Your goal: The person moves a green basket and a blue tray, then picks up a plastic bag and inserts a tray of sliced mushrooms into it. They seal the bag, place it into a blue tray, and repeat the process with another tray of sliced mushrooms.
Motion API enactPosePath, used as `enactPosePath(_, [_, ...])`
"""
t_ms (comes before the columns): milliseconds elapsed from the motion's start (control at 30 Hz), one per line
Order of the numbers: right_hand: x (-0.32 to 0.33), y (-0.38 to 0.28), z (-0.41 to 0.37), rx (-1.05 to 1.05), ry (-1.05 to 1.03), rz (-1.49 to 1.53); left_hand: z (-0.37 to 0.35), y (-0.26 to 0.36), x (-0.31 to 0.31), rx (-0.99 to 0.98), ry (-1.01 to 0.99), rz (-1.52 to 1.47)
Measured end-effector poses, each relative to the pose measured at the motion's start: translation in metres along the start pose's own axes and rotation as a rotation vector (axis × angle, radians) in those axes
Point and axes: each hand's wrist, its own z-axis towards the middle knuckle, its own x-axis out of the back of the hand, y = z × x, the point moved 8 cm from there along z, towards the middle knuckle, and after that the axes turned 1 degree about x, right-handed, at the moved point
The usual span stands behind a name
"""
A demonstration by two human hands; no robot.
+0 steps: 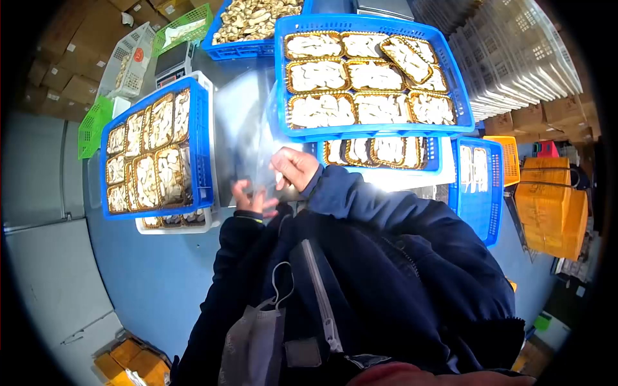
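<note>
Head view has both hands raised in front of a dark blue jacket [386,257], with a clear plastic bag [259,154] between them. The left hand [255,199] curls its fingers closed on the bag's lower edge. The right hand [293,168] pinches its right side. Blue crates of sliced-mushroom trays sit just left [203,148] and beyond [370,132].

Grey floor [45,276], brown cardboard boxes [61,71] in one corner, stacked white crates [515,58] opposite.
</note>
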Motion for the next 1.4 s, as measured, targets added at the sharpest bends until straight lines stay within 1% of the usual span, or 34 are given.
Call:
enactPosePath(33, [-0.001, 0.009, 0.000, -0.006, -0.047, -0.008, -0.006, -0.013, -0.011, 0.224, -0.145, -0.155])
enactPosePath(67, [-0.002, 0.018, 0.001, 0.010, -0.074, 0.033, -0.007, -0.016, -0.015, 0.222, -0.192, -0.317])
enactPosePath(100, [-0.004, 0.027, 0.001, 0.025, -0.103, 0.077, 0.016, -0.025, 0.002, 0.124, -0.280, -0.406])
enactPosePath(133, [-0.002, 0.027, 0.000, -0.054, -0.101, 0.079, 0.053, -0.043, 0.037, 0.026, -0.367, -0.493])
enactPosePath(200, [0.010, 0.036, 0.003, -0.160, -0.046, 0.109, 0.041, -0.006, 0.054, -0.251, -0.074, -0.271])
enactPosePath(233, [0.007, 0.043, 0.000, -0.274, -0.097, 0.047, -0.006, 0.053, 0.045, -0.405, 0.302, 0.047])
enactPosePath(300, [0.000, 0.048, -0.011, -0.500, -0.194, -0.082, -0.027, 0.095, 0.046, -0.504, 0.438, 0.228])
enactPosePath(333, [-0.015, 0.016, -0.021, -0.460, -0.310, -0.126, -0.031, 0.107, 0.047, -0.551, 0.505, 0.318])
enactPosePath(367, [-0.031, -0.015, -0.029, -0.372, -0.430, -0.104, -0.033, 0.117, 0.042, -0.676, 0.566, 0.504])
enactPosePath(433, [-0.043, -0.069, -0.030, 0.314, -0.428, -0.295, -0.041, 0.131, 0.023, -0.924, 0.674, 0.886])
enactPosePath(467, [-0.045, -0.076, -0.028, 0.408, -0.402, -0.437, -0.041, 0.132, 0.011, -0.883, 0.625, 0.872])
enactPosePath(500, [-0.040, -0.061, -0.022, 0.493, -0.333, -0.500, -0.042, 0.130, 0.002, -0.933, 0.646, 0.953])
enactPosePath(567, [-0.027, -0.044, -0.015, 0.544, -0.081, -0.676, -0.044, 0.131, -0.010, -0.803, 0.647, 0.994])
enactPosePath(600, [-0.026, -0.044, -0.018, 0.595, -0.049, -0.723, -0.048, 0.131, -0.016, -0.830, 0.640, 1.024])
enactPosePath(700, [-0.020, -0.039, 0.005, 0.352, -0.080, -0.868, -0.067, 0.131, -0.053, -0.924, 0.599, 1.176])
enactPosePath(733, [-0.002, 0.001, 0.032, 0.188, 0.004, -0.750, -0.080, 0.132, -0.067, -1.035, 0.580, 1.128])
enactPosePath(767, [0.014, -0.042, 0.023, 0.474, 0.266, -0.619, -0.090, 0.133, -0.076, -1.146, 0.564, 1.074])
enactPosePath(800, [0.006, -0.002, 0.040, 0.301, 0.066, -0.940, -0.093, 0.133, -0.077, -1.194, 0.573, 1.032])
enactPosePath(833, [-0.001, 0.016, 0.044, 0.112, -0.143, -1.246, -0.094, 0.134, -0.074, -1.241, 0.583, 0.990])
enactPosePath(867, [-0.009, 0.007, 0.031, 0.249, -0.202, -1.070, -0.096, 0.135, -0.070, -1.285, 0.591, 0.947])
enactPosePath(900, [-0.015, 0.008, 0.016, 0.278, -0.398, -0.998, -0.089, 0.133, -0.059, -1.145, 0.612, 1.029])
enactPosePath(933, [-0.023, -0.007, -0.005, 0.286, -0.596, -0.906, -0.086, 0.130, -0.048, -1.066, 0.662, 1.059])
enactPosePath(967, [-0.013, -0.056, -0.025, 0.358, -0.650, -0.734, -0.081, 0.127, -0.035, -0.987, 0.713, 1.083])
enactPosePath(1000, [0.009, -0.083, -0.035, 0.465, -0.688, -0.513, -0.068, 0.114, -0.010, -1.055, 0.745, 1.098])
enactPosePath(1033, [0.039, -0.097, -0.034, 0.346, -0.668, -0.417, -0.060, 0.100, 0.008, -1.119, 0.778, 1.115])
enactPosePath(1067, [0.085, -0.102, -0.022, 0.224, -0.543, -0.370, -0.074, 0.109, 0.011, -1.040, 0.739, 1.023])
enactPosePath(1100, [0.129, -0.123, -0.010, 0.609, -0.422, -0.842, -0.054, 0.085, 0.037, -0.513, 0.580, 0.732])
enactPosePath(1167, [0.316, -0.079, 0.035, 0.221, 0.147, -0.835, -0.067, 0.084, 0.043, -0.546, 0.571, 0.647])
enactPosePath(1200, [0.430, -0.066, 0.044, 0.016, 0.399, -0.986, -0.071, 0.079, 0.044, -0.557, 0.592, 0.630])
enactPosePath(1233, [0.513, -0.062, 0.037, -0.160, 0.584, -1.171, -0.075, 0.076, 0.049, -0.574, 0.616, 0.614])
enactPosePath(1267, [0.578, -0.047, 0.034, -0.283, 0.702, -1.240, -0.079, 0.075, 0.051, -0.589, 0.644, 0.604])
enactPosePath(1300, [0.614, -0.034, 0.029, -0.350, 0.771, -1.224, -0.081, 0.072, 0.051, -0.571, 0.673, 0.607])
enactPosePath(1333, [0.622, -0.027, 0.026, -0.377, 0.866, -1.024, -0.082, 0.068, 0.049, -0.550, 0.693, 0.610])
enactPosePath(1400, [0.626, -0.020, 0.024, -0.379, 0.902, -0.899, -0.083, 0.062, 0.045, -0.514, 0.703, 0.615])
